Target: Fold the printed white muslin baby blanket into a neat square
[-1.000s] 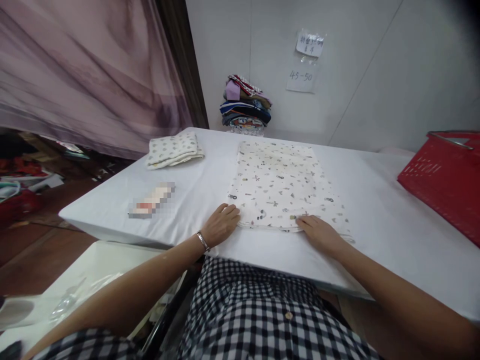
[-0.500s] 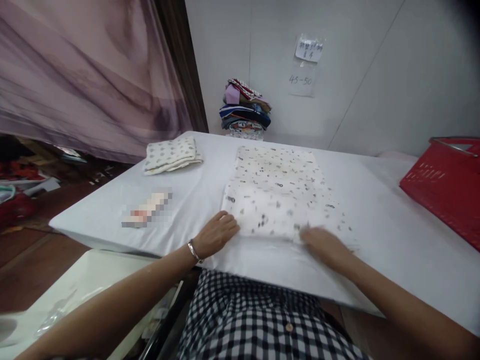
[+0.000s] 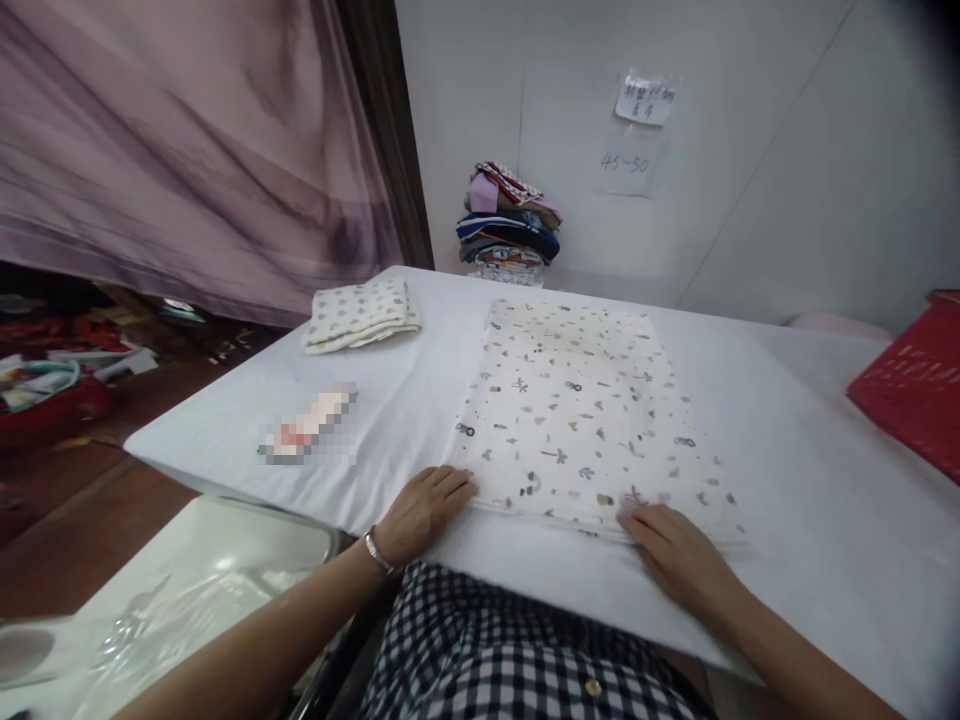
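Note:
A white printed cloth (image 3: 559,410) with small grey and olive motifs lies folded flat on the white-covered table (image 3: 795,480). My left hand (image 3: 429,512) is closed on its near left corner, fingers curled together and the thumb hidden. Farther right, my right hand (image 3: 675,555) pinches the near edge, short of the right corner. The layers along this edge lie close together. Left of it, at the back, rests a smaller folded cloth (image 3: 364,312) with grey spots. A blurred-out, pixelated item (image 3: 309,425) lies on the table in front of that cloth.
A stack of folded fabrics (image 3: 510,225) stands behind the table against the wall. The red basket (image 3: 919,385) is at the right edge. Beside the table at lower left is a white surface (image 3: 202,560) with clear plastic on it. A pink curtain (image 3: 187,150) hangs at left.
The cloth's near edge has come closer to me, and the cloth lies flatter. My right hand, blurred before, is now still and lower at that edge; my left hand has shifted slightly nearer.

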{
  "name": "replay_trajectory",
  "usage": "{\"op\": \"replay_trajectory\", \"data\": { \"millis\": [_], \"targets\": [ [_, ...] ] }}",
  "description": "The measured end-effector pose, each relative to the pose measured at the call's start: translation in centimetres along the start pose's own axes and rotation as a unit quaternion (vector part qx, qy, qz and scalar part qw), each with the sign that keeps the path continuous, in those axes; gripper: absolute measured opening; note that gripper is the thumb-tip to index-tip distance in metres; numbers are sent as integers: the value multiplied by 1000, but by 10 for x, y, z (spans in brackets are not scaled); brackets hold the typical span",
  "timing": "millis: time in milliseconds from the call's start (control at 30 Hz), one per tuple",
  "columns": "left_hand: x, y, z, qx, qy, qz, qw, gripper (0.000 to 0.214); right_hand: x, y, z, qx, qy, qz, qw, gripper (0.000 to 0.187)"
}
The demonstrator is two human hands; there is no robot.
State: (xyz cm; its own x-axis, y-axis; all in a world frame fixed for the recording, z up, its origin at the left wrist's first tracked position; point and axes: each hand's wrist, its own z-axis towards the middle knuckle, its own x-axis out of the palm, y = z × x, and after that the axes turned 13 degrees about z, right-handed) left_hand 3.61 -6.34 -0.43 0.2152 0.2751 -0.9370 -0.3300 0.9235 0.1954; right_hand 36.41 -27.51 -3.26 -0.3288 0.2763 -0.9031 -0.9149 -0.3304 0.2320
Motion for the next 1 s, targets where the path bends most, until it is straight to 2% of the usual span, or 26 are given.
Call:
{"op": "replay_trajectory", "data": {
  "millis": [100,267,433,633,767,867,933,1000],
  "targets": [
    [-2,-4,-7,-48,-19,-10,999,25,4,2,-8,5,-16,29,999,40],
    [-1,-12,-16,-115,-14,-26,993,22,3,1,-9,-2,-32,43,999,44],
    [-1,-15,-17,-184,-71,-41,980,24,6,-5,-8,-27,-31,29,999,48],
    [-8,-7,-16,-180,-30,-80,980,25,6,-4,-6,-22,-7,72,997,55],
    [-3,-7,-21,-179,-46,-94,978,27,-13,3,10,-12,40,132,990,61],
    [5,-11,-25,-198,-67,-109,972,30,-27,3,29,12,98,175,980,51],
    [8,-13,-27,-215,-74,-109,968,29,-26,0,47,26,112,183,976,46],
    [10,-14,-29,-224,-69,-100,967,30,-14,-3,71,27,118,185,975,46]
  ]
}}
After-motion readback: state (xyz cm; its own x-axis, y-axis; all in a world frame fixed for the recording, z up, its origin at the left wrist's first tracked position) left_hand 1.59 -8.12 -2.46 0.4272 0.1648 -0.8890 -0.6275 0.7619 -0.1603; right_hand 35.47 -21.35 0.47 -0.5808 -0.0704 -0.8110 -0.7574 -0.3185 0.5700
